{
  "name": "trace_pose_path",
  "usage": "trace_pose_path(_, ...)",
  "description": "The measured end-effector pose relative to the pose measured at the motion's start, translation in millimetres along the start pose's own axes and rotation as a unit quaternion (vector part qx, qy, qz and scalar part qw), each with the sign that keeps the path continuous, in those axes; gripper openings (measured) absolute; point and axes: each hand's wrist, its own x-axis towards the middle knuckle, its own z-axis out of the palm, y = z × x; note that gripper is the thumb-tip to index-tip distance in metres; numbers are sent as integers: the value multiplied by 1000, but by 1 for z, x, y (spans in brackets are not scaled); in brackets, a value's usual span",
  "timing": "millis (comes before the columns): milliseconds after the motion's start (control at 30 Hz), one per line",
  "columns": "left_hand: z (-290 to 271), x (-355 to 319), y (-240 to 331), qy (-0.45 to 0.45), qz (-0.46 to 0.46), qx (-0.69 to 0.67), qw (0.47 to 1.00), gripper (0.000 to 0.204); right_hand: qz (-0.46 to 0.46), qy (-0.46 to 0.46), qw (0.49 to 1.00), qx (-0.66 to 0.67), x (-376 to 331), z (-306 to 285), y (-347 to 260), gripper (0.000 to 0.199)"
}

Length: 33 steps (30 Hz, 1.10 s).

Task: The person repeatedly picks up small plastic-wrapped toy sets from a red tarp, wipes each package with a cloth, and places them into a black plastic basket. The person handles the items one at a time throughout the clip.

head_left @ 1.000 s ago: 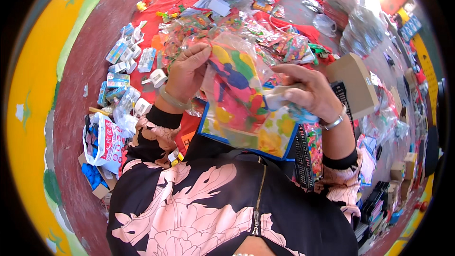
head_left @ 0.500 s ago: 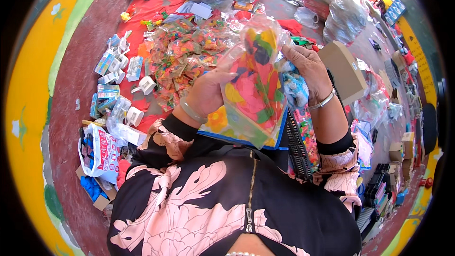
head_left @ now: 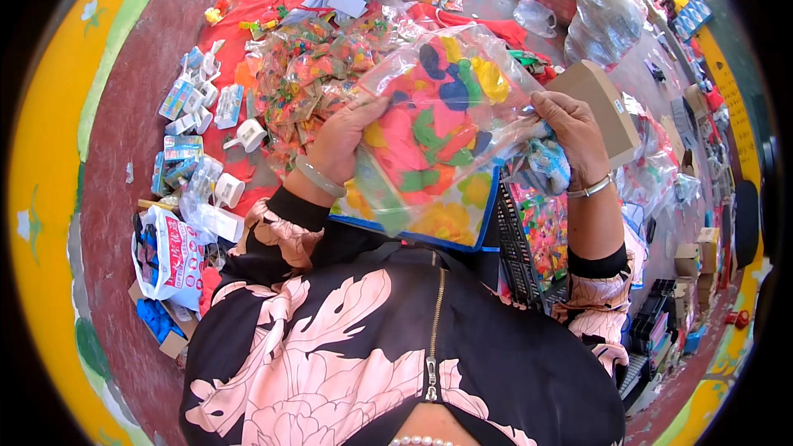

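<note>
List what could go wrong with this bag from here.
1. The left hand pinches the clear bag by its edge; a slip could drop it onto the floral item below.
2. The right hand also holds a blue-and-white bundle, which might hamper its grip.
3. I can't tell if the bag is sealed; if open, the colourful pieces could spill.

Glossy clear plastic bag (head_left: 446, 120) — matt cardboard box (head_left: 611, 105) — shiny metal bangle (head_left: 591, 189).

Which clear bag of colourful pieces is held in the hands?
The bag spread between left hand and right hand; the other bags lie in a heap beyond.
</note>
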Motion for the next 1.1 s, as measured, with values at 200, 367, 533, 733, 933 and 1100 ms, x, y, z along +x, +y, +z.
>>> trace_pose_path(200,-14,8,-29,-86,-68,10,994,31,-58,-15,996,-69,-17,14,-29,24)
trace_pose_path(367,-1,-4,-18,-120,-76,-53,988,32,-68,2,995,-67,-37,13,-50,22)
trace_pose_path(533,25,-26,-4,-181,-24,-117,976,63,-12,57,998,-15,-35,-13,-36,20)
trace_pose_path(733,19,-25,-6,-208,-33,-111,971,55,31,92,993,61,-34,-29,-22,18)
trace_pose_path(933,-20,-19,-3,-152,-21,25,988,8,64,102,990,67,-42,-40,-26,19)
trace_pose_path(1100,-35,-26,-8,13,175,121,977,5,115,12,993,39,-44,-17,-4,21)
